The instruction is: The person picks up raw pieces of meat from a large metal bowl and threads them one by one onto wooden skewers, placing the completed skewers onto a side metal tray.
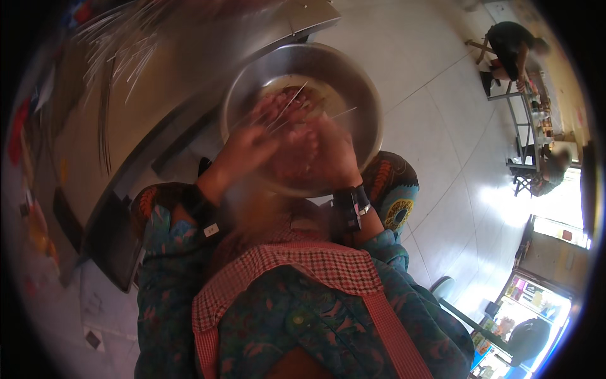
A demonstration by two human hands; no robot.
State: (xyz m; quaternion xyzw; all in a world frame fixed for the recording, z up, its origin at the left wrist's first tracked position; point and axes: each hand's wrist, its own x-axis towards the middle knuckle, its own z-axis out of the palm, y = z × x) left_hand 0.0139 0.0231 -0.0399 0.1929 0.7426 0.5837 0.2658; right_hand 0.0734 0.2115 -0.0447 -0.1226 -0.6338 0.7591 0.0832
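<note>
A large round metal basin (pixel 364 94) stands between the knees, with pieces of raw meat (pixel 284 106) and some liquid in it. Over its left side is my left hand (pixel 253 147), fingers bent beside thin skewers (pixel 291 102) that slant over the meat; blur hides whether it grips them. My right hand (pixel 334 147) is at the basin's right side, fingers curled near the meat, and another thin skewer (pixel 344 112) sticks out past it. What this hand grips is not clear. Both wrists wear dark bands.
A metal-topped surface (pixel 312 19) lies beyond the basin, with many thin skewers (pixel 128 52) at upper left. A dark tray-like object (pixel 116 237) is at the left. Two people are beside a table (pixel 523 123) at the right. A lit display fridge (pixel 535 303) and a fan-like stand are at lower right.
</note>
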